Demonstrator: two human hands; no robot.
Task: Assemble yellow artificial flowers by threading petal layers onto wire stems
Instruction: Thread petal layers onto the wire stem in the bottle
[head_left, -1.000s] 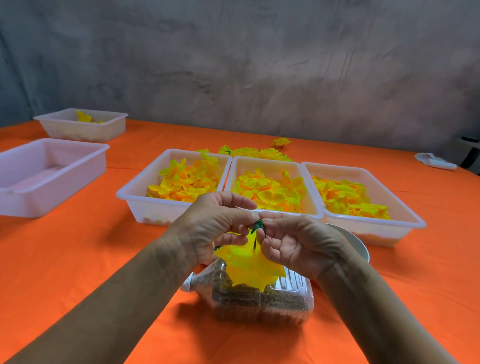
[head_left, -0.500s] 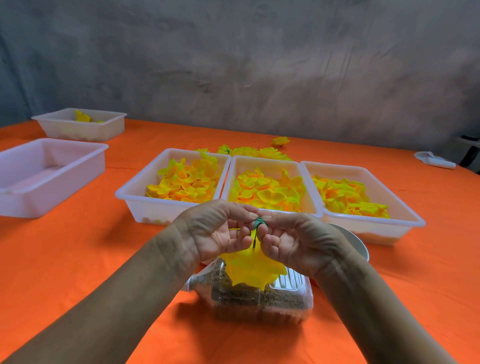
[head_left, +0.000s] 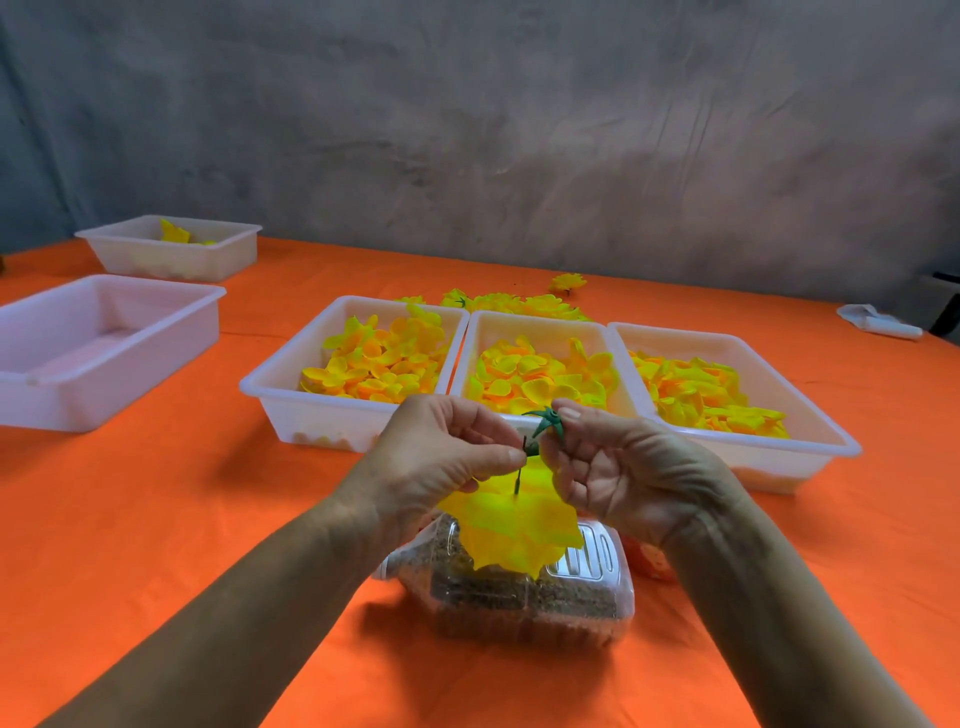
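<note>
My left hand (head_left: 436, 457) pinches a thin green wire stem (head_left: 519, 470) that pokes up through a yellow petal layer (head_left: 514, 525) hanging below both hands. My right hand (head_left: 618, 473) pinches a small green star-shaped calyx (head_left: 545, 418) between thumb and forefinger, just above and right of the stem's tip. Behind the hands stand three white trays of yellow-orange petals, left (head_left: 270, 387), middle (head_left: 540, 325) and right (head_left: 821, 421).
A clear plastic jug (head_left: 524, 597) with brown grains lies on its side under my hands. Finished yellow flowers (head_left: 509, 302) lie behind the trays. At the left stand a pinkish bin (head_left: 104, 332) and a white bin (head_left: 171, 254) holding a flower. The tablecloth (head_left: 156, 519) is orange.
My hands have drawn slightly apart. The green calyx has come off the stem's tip and sits in my right fingers, while the stem stays in my left hand with the petals.
</note>
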